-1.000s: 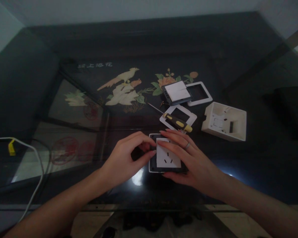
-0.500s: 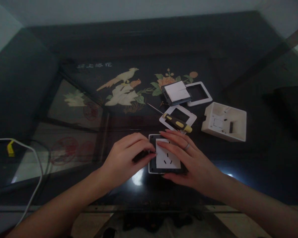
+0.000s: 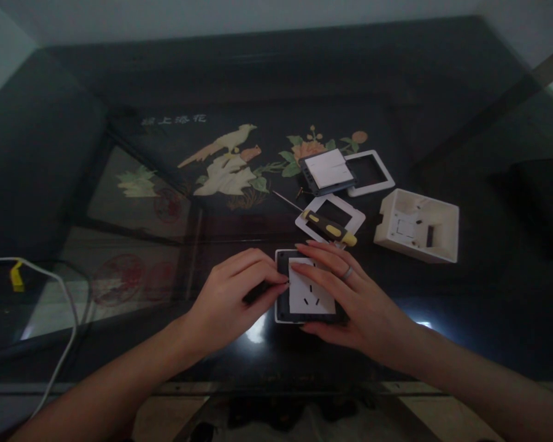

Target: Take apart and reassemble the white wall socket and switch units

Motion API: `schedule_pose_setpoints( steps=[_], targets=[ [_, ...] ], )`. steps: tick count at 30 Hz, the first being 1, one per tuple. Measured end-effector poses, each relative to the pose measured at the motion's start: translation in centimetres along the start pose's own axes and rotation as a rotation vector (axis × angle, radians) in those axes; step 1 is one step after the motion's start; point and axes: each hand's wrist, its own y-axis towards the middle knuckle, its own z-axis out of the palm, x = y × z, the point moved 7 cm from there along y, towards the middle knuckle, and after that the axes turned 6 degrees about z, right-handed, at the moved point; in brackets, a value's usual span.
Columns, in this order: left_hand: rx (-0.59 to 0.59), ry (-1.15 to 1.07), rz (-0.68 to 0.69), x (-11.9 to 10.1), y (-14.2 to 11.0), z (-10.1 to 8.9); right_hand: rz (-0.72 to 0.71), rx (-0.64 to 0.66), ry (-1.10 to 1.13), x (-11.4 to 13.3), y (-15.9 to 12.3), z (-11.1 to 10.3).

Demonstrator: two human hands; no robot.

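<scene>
There, near the front edge of the glossy black surface (image 3: 483, 325), sat the white-faced, dark-framed square socket (image 3: 301, 293)! Our right hand (image 3: 354, 301) spanned it, gripping its sides; our left hand (image 3: 237, 288) pinched closed at its left margin, on what we couldn't tell.

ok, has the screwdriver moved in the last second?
No, no visible shift either way: the screwdriver still lies across the frame, in the same spot relative to the inlaid flower.
</scene>
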Motion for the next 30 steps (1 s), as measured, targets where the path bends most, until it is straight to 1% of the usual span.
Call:
schedule_pose_setpoints(
  steps=[8,13,15,18,23,27,30],
  targets=[
    [0.009,0.002,0.010,0.0,0.0,0.2,0.002,0.003,0.001,0.0,0.0,0.0],
    [0.023,-0.046,-0.042,0.1,0.0,0.3,-0.001,-0.005,0.002,0.0,0.0,0.0],
    [0.015,-0.009,-0.022,-0.1,0.0,0.1,-0.002,-0.008,0.000,0.0,0.0,0.0],
    [0.013,0.093,0.051,-0.5,0.0,0.0,-0.001,-0.005,0.000,0.0,0.0,0.0],
    [0.043,0.190,0.126,-0.9,-0.1,0.1,-0.007,-0.012,-0.012,0.0,0.0,0.0],
    [0.035,0.222,0.164,-1.1,-0.2,0.0,-0.022,-0.011,-0.031,0.1,0.0,0.0],
    [0.020,0.187,0.129,-1.0,-0.2,-0.2,-0.017,-0.005,-0.023,0.1,0.0,0.0]
  ],
)
